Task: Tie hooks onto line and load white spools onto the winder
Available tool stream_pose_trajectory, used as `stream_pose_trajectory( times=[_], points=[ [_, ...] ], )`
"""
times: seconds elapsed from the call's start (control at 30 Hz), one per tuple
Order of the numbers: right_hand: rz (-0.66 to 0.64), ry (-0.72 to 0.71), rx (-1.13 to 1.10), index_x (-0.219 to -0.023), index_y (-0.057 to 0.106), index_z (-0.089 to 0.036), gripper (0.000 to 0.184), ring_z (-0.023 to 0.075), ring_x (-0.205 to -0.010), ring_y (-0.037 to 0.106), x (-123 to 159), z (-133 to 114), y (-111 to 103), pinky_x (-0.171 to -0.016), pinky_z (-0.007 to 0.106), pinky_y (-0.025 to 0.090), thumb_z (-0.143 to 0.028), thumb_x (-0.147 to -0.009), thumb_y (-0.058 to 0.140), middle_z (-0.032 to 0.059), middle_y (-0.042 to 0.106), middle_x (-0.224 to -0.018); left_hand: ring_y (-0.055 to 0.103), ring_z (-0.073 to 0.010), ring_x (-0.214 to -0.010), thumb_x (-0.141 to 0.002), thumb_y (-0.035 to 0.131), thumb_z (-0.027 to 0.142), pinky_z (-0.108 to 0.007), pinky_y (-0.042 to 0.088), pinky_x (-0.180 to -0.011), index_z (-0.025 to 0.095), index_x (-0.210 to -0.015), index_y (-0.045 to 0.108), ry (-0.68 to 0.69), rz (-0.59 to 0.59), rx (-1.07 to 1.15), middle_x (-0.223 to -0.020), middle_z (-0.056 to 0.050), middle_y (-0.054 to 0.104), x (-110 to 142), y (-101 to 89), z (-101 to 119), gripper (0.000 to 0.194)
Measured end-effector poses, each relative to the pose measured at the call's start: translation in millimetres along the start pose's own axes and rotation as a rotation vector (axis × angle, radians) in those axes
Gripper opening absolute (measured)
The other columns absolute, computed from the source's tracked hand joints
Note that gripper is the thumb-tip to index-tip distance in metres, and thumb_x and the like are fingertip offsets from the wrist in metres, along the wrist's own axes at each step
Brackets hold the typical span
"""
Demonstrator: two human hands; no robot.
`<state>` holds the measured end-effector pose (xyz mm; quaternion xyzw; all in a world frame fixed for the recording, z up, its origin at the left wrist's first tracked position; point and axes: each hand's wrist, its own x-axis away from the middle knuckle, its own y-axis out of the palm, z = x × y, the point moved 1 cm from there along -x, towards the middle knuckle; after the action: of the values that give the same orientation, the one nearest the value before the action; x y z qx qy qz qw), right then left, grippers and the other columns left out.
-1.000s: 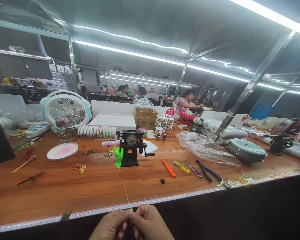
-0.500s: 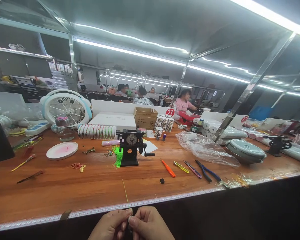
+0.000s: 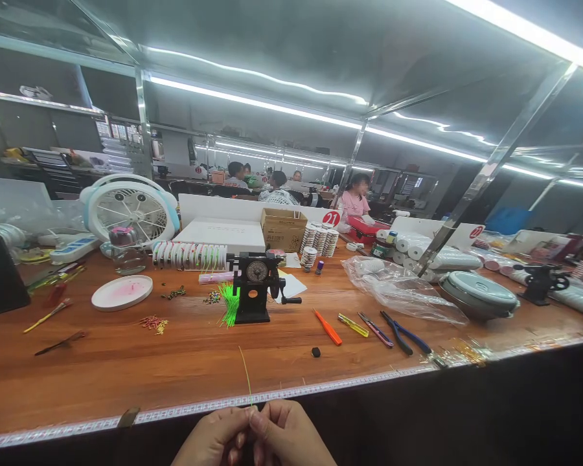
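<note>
At the front edge of the bench, my left hand (image 3: 218, 432) and my right hand (image 3: 286, 432) meet fingertip to fingertip. Between them they pinch a thin yellow-green line (image 3: 246, 372), whose free end sticks up over the wooden tabletop. The fingers hide its lower part and anything else small held there. Behind the hands stands a black hand-crank winder (image 3: 253, 285) with a round dial. White spools (image 3: 189, 256) sit in a row on its shaft, and a bunch of bright green strands (image 3: 230, 303) lies beside its base.
An orange-handled tool (image 3: 328, 329), a yellow-handled tool (image 3: 354, 325), a cutter (image 3: 376, 329) and blue-handled pliers (image 3: 405, 333) lie to the right. A white plate (image 3: 121, 292) and a fan (image 3: 130, 210) stand left. A measuring tape (image 3: 194, 410) runs along the edge. A co-worker sits beyond.
My hands stay together; the right fingertips have shifted slightly up and now press closer against the left. The line stays in place. Across the room, people have shifted posture.
</note>
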<state>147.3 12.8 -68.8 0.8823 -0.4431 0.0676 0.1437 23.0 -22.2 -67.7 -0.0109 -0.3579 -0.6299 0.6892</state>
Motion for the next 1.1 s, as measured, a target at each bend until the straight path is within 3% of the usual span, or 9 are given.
stream_pose_trajectory(
  times=[0.17, 0.37, 1.1],
  points=[
    [-0.023, 0.027, 0.015, -0.056, 0.048, -0.016, 0.058, 0.0043, -0.032, 0.038, 7.9, -5.4, -6.1, -0.036, 0.018, 0.021, -0.070, -0.048, 0.068, -0.0026, 0.050, -0.041, 0.020, -0.0031, -0.034, -0.046, 0.078, 0.052, -0.020, 0.010, -0.041, 0.016, -0.038, 0.044, -0.031, -0.064, -0.019, -0.032, 0.007, 0.032, -3.0, 0.4, -0.5, 0.050],
    [0.012, 0.022, 0.011, -0.055, 0.045, -0.017, 0.058, 0.0039, -0.031, 0.037, 4.2, -3.6, -2.0, -0.036, 0.019, 0.021, -0.071, -0.048, 0.066, -0.0036, 0.051, -0.040, 0.024, -0.0023, -0.035, -0.045, 0.081, 0.047, -0.017, 0.012, -0.039, 0.015, -0.040, 0.046, -0.044, 0.008, 0.014, -0.035, 0.007, 0.034, -0.4, 2.2, 2.1, 0.048],
    [-0.027, -0.005, -0.031, -0.055, 0.045, -0.017, 0.063, 0.0044, -0.032, 0.037, 3.6, -2.0, -1.2, -0.036, 0.019, 0.019, -0.074, -0.042, 0.067, -0.0027, 0.049, -0.039, 0.019, -0.0026, -0.034, -0.044, 0.081, 0.049, -0.019, 0.011, -0.040, 0.016, -0.037, 0.045, -0.049, -0.046, 0.037, -0.032, 0.008, 0.030, 2.5, 4.2, 2.9, 0.049]
  ],
)
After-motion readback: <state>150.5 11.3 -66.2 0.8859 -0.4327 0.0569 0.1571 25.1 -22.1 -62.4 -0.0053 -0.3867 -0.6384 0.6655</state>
